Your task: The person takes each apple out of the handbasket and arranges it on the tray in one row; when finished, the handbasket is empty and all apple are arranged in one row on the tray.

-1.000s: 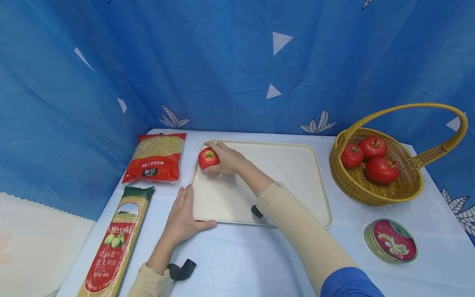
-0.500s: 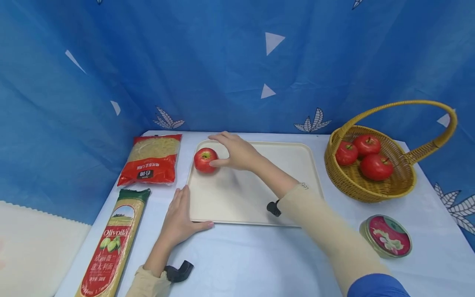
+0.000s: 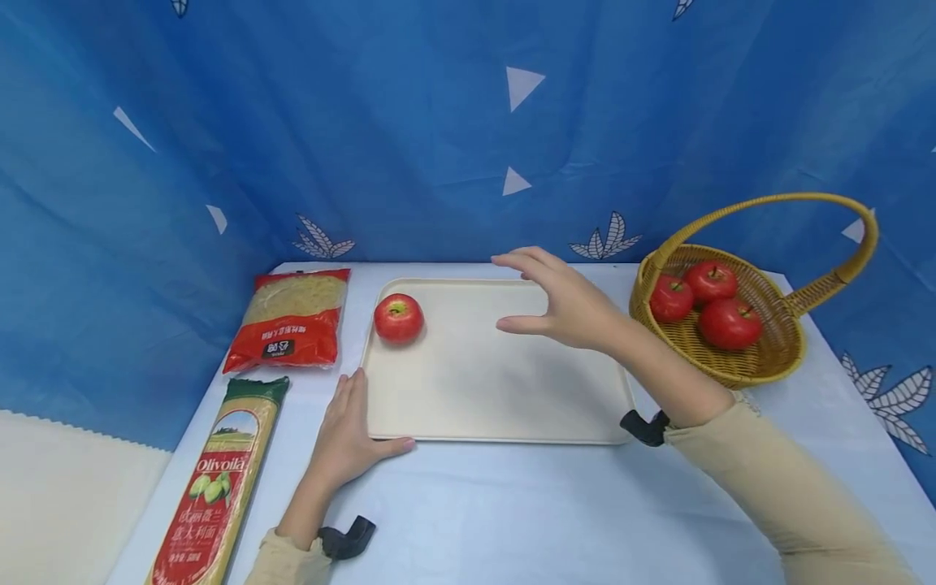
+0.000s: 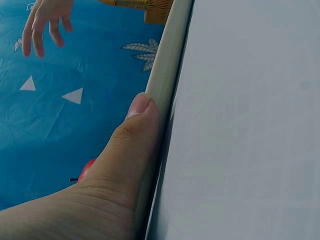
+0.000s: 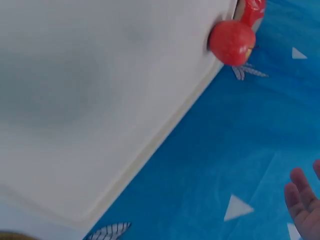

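Observation:
A red apple sits in the far left corner of the cream tray. My left hand rests at the tray's near left corner, its straight fingers along the left side and the thumb on the front rim. In the left wrist view that thumb lies against the tray's edge. Over the right part of the tray hovers my right hand, fingers and thumb spread apart, holding nothing. The right wrist view shows the apple well away from the hand.
At the right stands a wicker basket with a tall handle, holding three red apples. To the left lie a red bag of pasta and a long spaghetti pack. A blue curtain hangs behind the table.
My right hand has let go of the apple and moved right, away from it, its fingers spreading. The apple stays in the tray corner. My left hand keeps its place at the tray.

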Demonstrator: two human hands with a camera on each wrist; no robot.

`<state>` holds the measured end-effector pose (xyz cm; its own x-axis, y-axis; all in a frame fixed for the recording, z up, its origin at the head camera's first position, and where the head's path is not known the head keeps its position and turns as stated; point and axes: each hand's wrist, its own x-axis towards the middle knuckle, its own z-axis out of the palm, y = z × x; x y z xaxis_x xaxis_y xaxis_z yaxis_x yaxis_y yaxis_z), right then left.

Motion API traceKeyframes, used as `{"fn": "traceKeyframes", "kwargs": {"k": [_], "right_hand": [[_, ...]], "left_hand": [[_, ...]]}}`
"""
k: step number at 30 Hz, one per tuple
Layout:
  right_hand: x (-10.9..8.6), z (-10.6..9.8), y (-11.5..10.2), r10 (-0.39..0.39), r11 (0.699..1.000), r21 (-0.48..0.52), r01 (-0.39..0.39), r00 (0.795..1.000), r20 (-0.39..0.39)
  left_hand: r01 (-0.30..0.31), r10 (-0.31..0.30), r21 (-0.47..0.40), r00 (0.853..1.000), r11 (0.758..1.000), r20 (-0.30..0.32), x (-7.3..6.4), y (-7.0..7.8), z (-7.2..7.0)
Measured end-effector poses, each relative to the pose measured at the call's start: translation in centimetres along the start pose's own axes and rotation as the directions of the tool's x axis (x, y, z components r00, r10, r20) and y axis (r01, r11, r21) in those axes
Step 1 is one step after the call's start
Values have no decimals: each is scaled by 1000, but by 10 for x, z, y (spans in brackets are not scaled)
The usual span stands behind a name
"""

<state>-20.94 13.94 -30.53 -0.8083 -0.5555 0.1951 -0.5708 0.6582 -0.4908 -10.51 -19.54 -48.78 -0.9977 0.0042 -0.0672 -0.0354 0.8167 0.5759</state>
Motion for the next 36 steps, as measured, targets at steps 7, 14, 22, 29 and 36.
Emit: {"fn": "traceKeyframes", "kwargs": {"k": [7,14,22,29,36], "right_hand": [[-54,-39,23,46,999,-20,-49,994,-99],[-96,-68,52,134,987,-64,-147,976,-172],[-137,-90,92,269,959,-23,-282,933,-237],[-154,-99,127,332,938,-10,-347,904,-268],[-163,-106,163,414,906,13,-422,881,-230]], "left_hand": [[-1,1,16,1000,1000,10,0,0,0],[20,-20,7,1000,1000,20,0,-1,-1],[1,-1,11,1000,1000,17,2,0,-1],[2,-2,13,1000,1000,14,1,0,-2],[0,0,8,1000,1000,13,1,0,-1]]}}
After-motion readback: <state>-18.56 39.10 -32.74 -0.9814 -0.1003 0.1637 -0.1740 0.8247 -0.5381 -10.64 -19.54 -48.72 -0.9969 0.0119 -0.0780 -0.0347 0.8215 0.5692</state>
